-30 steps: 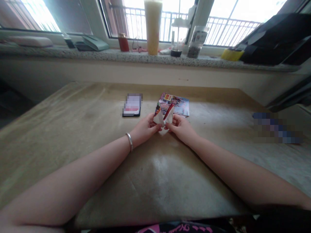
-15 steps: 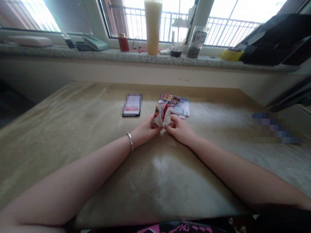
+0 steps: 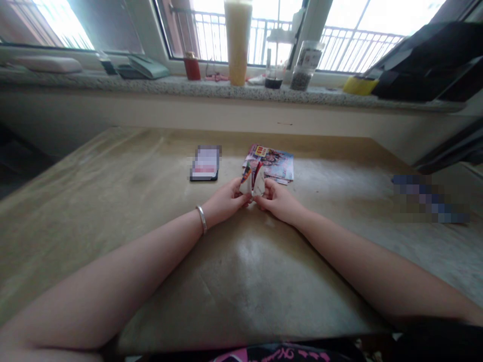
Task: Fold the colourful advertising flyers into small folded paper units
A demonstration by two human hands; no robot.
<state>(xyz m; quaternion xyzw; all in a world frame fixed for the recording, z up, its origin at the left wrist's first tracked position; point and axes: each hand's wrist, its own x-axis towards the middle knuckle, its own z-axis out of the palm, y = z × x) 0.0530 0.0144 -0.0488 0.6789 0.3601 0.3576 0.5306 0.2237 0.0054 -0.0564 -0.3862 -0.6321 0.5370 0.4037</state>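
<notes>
A small folded piece of colourful printed paper [image 3: 252, 183] stands between my two hands at the middle of the table [image 3: 113, 201]. My left hand [image 3: 225, 201], with a silver bracelet on the wrist, pinches its left side. My right hand [image 3: 278, 199] pinches its right side. Both hands rest low on the tabletop, fingertips almost touching. The paper's lower part is hidden by my fingers. Just behind it lies a stack of colourful printed sheets [image 3: 274, 162].
A dark phone [image 3: 205, 164] lies left of the sheets. A blurred blue object [image 3: 426, 198] lies at the right. The stone windowsill [image 3: 169, 86] carries a tall yellow bottle [image 3: 237, 41], a red jar [image 3: 191, 66], other jars, a yellow sponge [image 3: 358, 84] and a black bag [image 3: 426, 60].
The folded paper has been pressed narrower and more closed. My two hands have drawn closer together and shifted slightly away from me.
</notes>
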